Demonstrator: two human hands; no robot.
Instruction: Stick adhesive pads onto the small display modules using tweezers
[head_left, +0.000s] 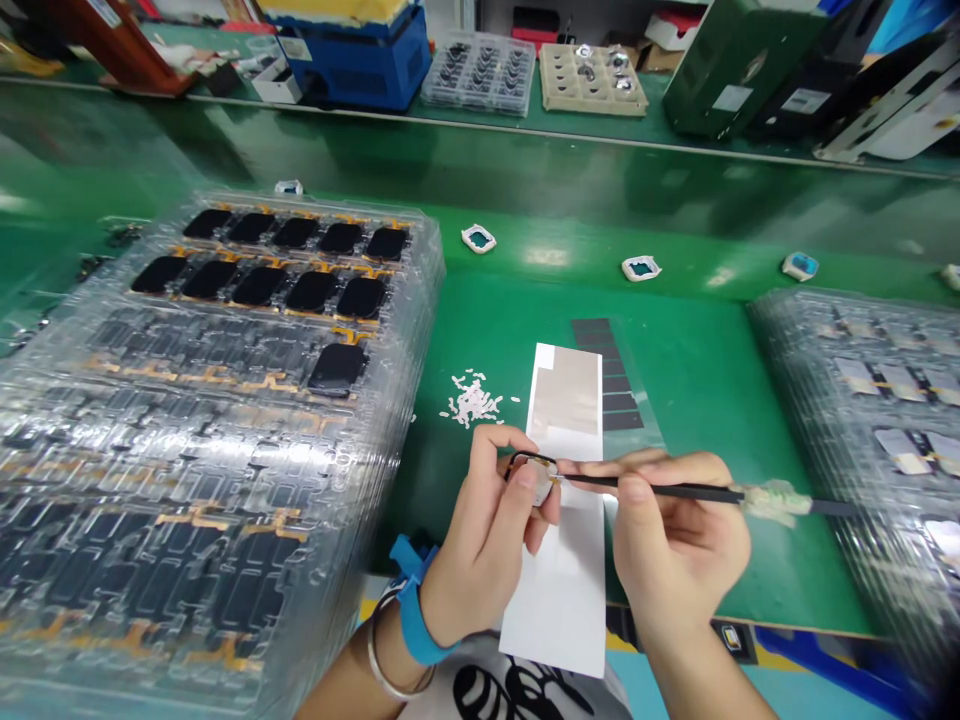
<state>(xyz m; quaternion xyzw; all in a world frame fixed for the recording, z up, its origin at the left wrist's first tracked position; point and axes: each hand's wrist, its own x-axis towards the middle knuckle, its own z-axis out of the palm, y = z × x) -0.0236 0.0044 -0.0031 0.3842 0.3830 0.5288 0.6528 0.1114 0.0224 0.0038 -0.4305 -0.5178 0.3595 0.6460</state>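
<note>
My left hand [495,510] is closed on a small watch display module [538,482], silvery at the back with a dark rim, pinched between thumb and fingers. In my right hand [679,530] is a pair of black tweezers [686,491], wrapped with pale tape toward its rear end. The tips touch or nearly touch the module's right edge; whether they grip anything is too small to tell. Beneath both hands lies a white sheet [555,610] with a beige strip panel. A small pile of white bits [474,400] sits left of the sheet.
Stacked clear trays [337,420] with black screens stand at left; more stacked trays [892,420] stand at right. Black strips on film [619,400] lie beside the sheet. Pale watch frames [478,238] line the back. A shelf [480,125] above carries a blue machine [352,60].
</note>
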